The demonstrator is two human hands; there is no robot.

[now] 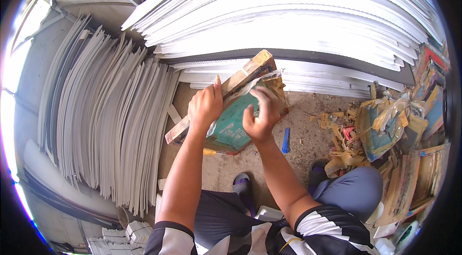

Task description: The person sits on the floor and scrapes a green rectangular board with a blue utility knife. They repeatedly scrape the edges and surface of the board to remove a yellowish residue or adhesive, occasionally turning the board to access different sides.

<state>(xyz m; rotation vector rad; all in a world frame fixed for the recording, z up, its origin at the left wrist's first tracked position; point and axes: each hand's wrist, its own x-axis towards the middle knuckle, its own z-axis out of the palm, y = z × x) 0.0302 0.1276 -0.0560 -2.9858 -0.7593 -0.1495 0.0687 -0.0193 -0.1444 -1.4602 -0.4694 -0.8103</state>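
A wooden screen-printing frame (pixel 252 70) with green mesh (pixel 232 129) is held tilted above the floor in front of me. My left hand (pixel 206 106) wraps round its upper left wooden bar, thumb pointing up along it. Over the mesh, near the far inner corner, is my right hand (pixel 262 115); its fingers are curled and slightly blurred, with a gap between thumb and forefinger. Close to these fingers, a wrinkled strip of clear tape (pixel 255 82) runs loose along the bar's inner edge. A blue flat tool (pixel 286 140) lies on the floor to the right.
White sheets (pixel 288 29) are stacked along the far side, and more grey-white sheets (pixel 110 120) stand on edge at left. Torn brown tape scraps (pixel 349 149) and old frames (pixel 423 178) pile up on the right. My slippered foot (pixel 242 183) is on the concrete floor (pixel 308 115).
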